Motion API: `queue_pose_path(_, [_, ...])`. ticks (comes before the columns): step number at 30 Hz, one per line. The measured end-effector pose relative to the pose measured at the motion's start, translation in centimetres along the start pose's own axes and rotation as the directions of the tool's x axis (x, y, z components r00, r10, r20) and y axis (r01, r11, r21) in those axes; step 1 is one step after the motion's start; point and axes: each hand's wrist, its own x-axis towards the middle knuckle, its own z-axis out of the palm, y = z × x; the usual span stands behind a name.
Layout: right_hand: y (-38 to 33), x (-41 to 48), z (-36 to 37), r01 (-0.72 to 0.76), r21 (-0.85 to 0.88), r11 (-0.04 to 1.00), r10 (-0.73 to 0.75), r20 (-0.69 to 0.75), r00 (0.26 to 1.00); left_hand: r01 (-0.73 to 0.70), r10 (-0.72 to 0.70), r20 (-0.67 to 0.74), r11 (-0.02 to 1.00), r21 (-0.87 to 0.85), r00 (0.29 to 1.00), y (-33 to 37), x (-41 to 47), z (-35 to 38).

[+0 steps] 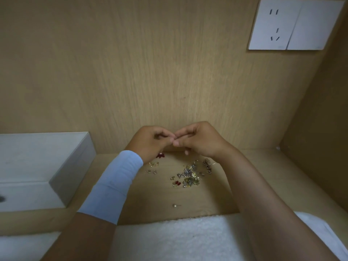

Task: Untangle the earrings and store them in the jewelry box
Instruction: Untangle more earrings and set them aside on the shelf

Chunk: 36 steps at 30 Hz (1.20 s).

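Untangling in progress: my left hand and right hand pinch a tiny piece above the earrings. Next: gentle, opposed pulling.

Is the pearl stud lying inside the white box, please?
No, the pearl stud lies alone on the wooden surface, apart from the white box.

Counter: light brown wood, thin darker grain lines. Back wall: same brown wood pattern. Box at left edge: white, grey on shadow side. Towel at near edge: plain white. Sleeve: pale blue, plain. Earrings pile mid-counter: gold and silver mixed. Small earring beside pile: dark red. Stud near towel: pearly white. Socket: white, black slots.
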Motion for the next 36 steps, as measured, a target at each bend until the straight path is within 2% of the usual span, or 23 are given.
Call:
queue_pose_path(4, [-1.1,0.1,2.8,0.047,0.024,0.999,-0.047,-0.022,0.999,0.042,-0.043,-0.062,0.999,-0.008,0.997,0.2,-2.3,-2.7])
queue_pose_path(8, [-1.8,-0.3,5.6,0.089,-0.103,0.991,-0.089,0.012,0.996,0.127,-0.124,-0.08,0.991,0.031,0.989,-1.3,-5.3,-5.8])
queue_pose_path(11, [-1.9,-0.7,7.6,0.126,-0.241,0.962,-0.11,0.079,0.991,0.139,-0.125,-0.088,0.974,0.177,0.988,-2.7,-7.8,-7.1])
queue_pose_path(15, [-1.9,-1.5,10.1,0.186,-0.412,0.892,-0.117,0.187,0.975,0.146,-0.143,-0.033,0.937,0.317,0.989,-4.2,-10.9,-8.0])
queue_pose_path(20, [-1.0,-2.0,12.2,0.202,-0.516,0.833,-0.082,0.246,0.966,0.1,-0.13,0.04,0.897,0.43,0.991,-5.7,-12.5,-8.3])
queue_pose_path(25, [-0.7,-2.5,13.0,0.258,-0.566,0.783,-0.055,0.35,0.935,0.105,-0.15,0.075,0.901,0.421,0.986,-6.2,-12.8,-8.6])
queue_pose_path(32, [-2.0,-3.1,13.3,0.234,-0.638,0.733,0.01,0.355,0.935,0.134,-0.208,0.109,0.872,0.471,0.972,-6.4,-13.1,-9.2])
queue_pose_path(36, [-2.1,-3.1,15.3,0.22,-0.724,0.654,-0.011,0.281,0.96,0.158,-0.213,0.065,0.866,0.475,0.975,-6.3,-12.7,-9.0])
